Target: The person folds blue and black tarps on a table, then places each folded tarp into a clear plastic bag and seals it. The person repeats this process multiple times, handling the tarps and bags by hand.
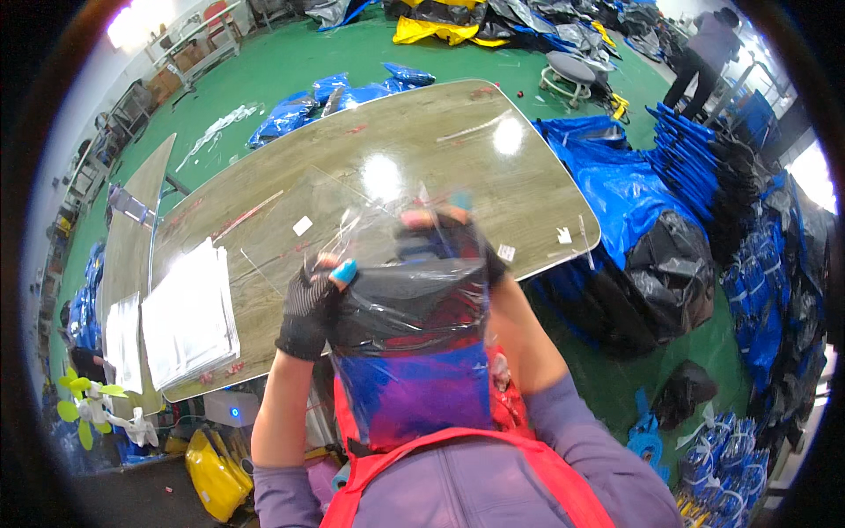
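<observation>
Two hands in black gloves with bare fingertips work at one packet, a folded black and blue thing in clear film, held up between the person's chest and the near edge of the table (458,163). The packet (409,308) has its long axis running about 12 to 6 o'clock, black part uppermost, blue part toward the red apron (554,462).

The left hand (312,304) is at the packet's 10 o'clock corner, touching it; from its fingertips the packet lies toward 4 o'clock. Its fingers are bent, nearly closed, and the thumb, with a blue wrap, seems to pinch the film at the edge.

The right hand (440,238) is at the packet's 1 o'clock end, farther from the chest than the left; from its fingers the packet lies toward 7 o'clock. It is blurred and partly seen through film, so how far its fingers are open, and whether they grip anything, I cannot tell.

Loose film (321,202) spreads from the packet's upper end toward 11 o'clock, over the table. White sheets (189,317) lie at 9 o'clock, and blue sheeting (607,180) is at 2 o'clock.
</observation>
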The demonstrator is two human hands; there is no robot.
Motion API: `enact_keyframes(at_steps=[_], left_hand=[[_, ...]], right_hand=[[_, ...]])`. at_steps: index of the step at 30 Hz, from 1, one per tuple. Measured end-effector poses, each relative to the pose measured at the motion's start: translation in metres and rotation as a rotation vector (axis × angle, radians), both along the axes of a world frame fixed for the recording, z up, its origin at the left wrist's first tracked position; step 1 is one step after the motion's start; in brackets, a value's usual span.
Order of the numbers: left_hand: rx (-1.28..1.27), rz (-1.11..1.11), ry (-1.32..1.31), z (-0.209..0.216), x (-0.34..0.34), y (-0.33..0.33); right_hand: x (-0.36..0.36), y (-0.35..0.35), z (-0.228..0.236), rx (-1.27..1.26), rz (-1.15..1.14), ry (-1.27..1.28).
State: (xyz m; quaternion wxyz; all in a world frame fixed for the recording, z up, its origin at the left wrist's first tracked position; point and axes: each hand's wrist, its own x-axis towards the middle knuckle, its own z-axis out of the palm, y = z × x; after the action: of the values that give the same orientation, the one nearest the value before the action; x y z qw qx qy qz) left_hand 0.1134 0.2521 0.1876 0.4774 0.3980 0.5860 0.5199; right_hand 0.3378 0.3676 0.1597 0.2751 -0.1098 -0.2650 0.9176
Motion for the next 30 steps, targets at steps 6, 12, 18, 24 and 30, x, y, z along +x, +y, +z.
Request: enact_keyframes(at_steps=[6, 12, 18, 24, 30], left_hand=[[0.059, 0.055, 0.321, -0.047, -0.013, 0.007], [-0.068, 0.032, 0.241, -0.078, -0.030, 0.018], [-0.040, 0.076, 0.318, -0.088, -0.037, 0.034], [0.053, -0.059, -0.162, -0.090, -0.057, 0.053], [0.020, -0.076, -0.337, -0.076, -0.053, 0.053]], right_hand=[[0.027, -0.022, -0.035, 0.735, -0.631, -0.788], [0.010, -0.008, -0.044, 0.750, -0.487, -0.947], [-0.002, -0.003, -0.061, 0.653, -0.800, -0.965], [0.019, 0.036, -0.061, 0.553, -0.748, -0.689], [-0.032, 0.025, 0.008, 1.642, -1.106, -0.979]])
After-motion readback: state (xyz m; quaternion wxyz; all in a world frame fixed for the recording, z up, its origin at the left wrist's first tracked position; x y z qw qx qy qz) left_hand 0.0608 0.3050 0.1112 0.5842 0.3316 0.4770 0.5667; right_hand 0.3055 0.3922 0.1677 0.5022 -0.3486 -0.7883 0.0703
